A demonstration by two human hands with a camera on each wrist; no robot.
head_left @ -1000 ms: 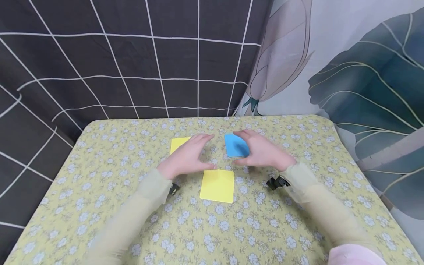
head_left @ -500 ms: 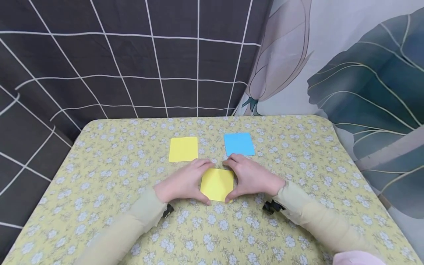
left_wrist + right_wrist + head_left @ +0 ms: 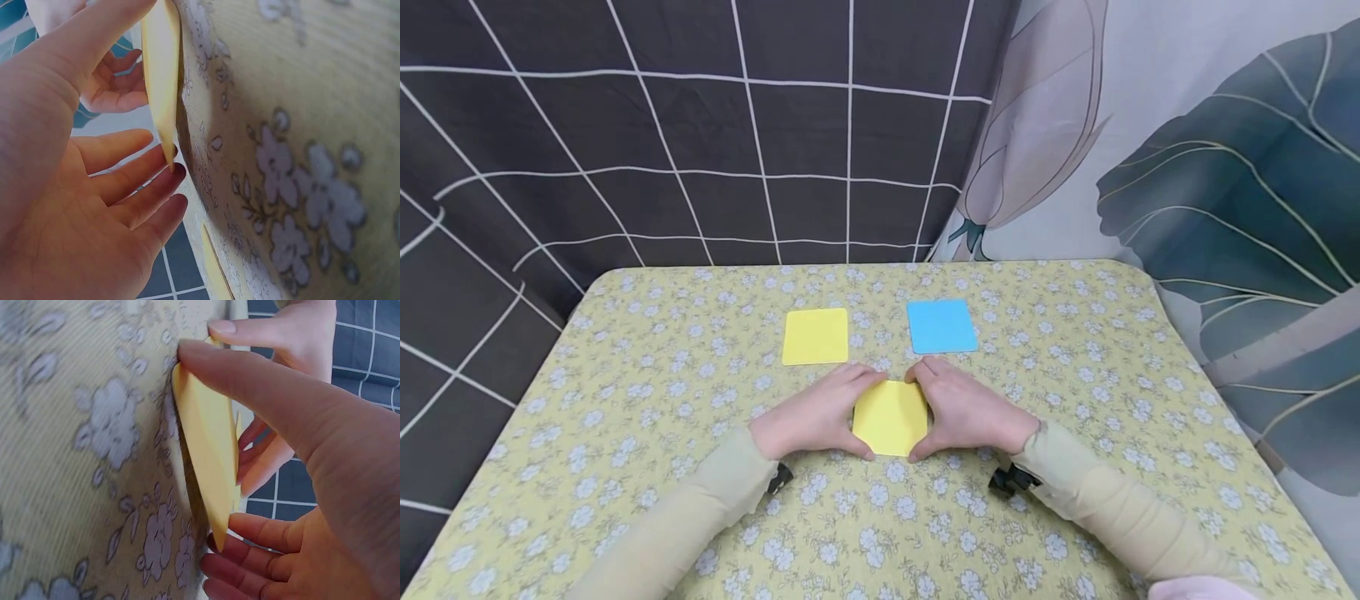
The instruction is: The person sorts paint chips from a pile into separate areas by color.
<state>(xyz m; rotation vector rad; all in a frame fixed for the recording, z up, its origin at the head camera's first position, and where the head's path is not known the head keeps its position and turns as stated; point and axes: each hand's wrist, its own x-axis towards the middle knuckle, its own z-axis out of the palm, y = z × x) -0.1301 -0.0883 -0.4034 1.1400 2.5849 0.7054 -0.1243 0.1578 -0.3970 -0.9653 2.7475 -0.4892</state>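
Note:
A yellow square card (image 3: 891,421) with rounded corners lies between the two hands in the head view. My left hand (image 3: 820,412) holds its left side, thumb by the near corner and fingers by the far one. On the opposite side my right hand (image 3: 966,408) grips it the same way. Seen from the left wrist, the card (image 3: 161,69) is nearly edge-on, its tip between the fingertips. The right wrist view shows the card (image 3: 209,437) slightly bowed, with the right thumb at its upper corner and a narrow shadowed gap under its edge.
Farther back on the flowered tablecloth (image 3: 700,500) lie a second yellow square (image 3: 816,337) at left and a blue square (image 3: 943,326) at right. A dark gridded curtain (image 3: 805,133) hangs behind the table, and a leaf-patterned curtain (image 3: 1240,183) along the right.
Both hands came down from near the two back squares toward the body and closed on the sides of the near yellow card. The back squares are uncovered and unmoved.

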